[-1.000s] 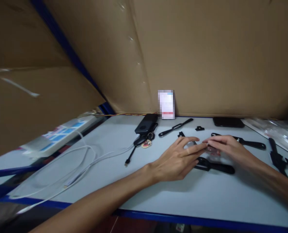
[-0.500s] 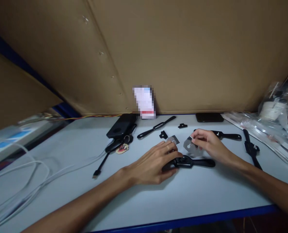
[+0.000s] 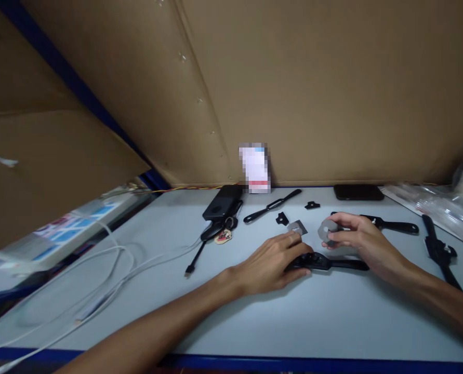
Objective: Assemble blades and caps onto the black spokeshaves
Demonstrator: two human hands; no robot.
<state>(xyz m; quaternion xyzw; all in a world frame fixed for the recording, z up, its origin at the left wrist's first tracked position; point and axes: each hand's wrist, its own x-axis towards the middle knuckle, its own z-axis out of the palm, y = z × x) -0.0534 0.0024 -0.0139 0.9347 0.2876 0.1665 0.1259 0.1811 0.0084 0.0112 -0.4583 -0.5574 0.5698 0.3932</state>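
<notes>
My left hand has its fingers wrapped over one end of a black spokeshave body, which lies on the table with its other handle pointing right. Between thumb and fingers, my right hand grips a grey metal spokeshave blade, raised just above and behind that body. Another blade rests flat by my left fingertips. Two small black cap pieces lie further back. Behind them a bare spokeshave frame sits at a slant. More spokeshaves lie to the right, one partly hidden by my right hand.
A pixelated phone screen leans on the cardboard wall. A black power bank, keys with a tag and white cables are at left. A dark phone and plastic bags lie at the back right.
The view has swung left, so everything sits further right. My right hand has turned the blade so its face and hole show more plainly. My left hand stays on the spokeshave body.
</notes>
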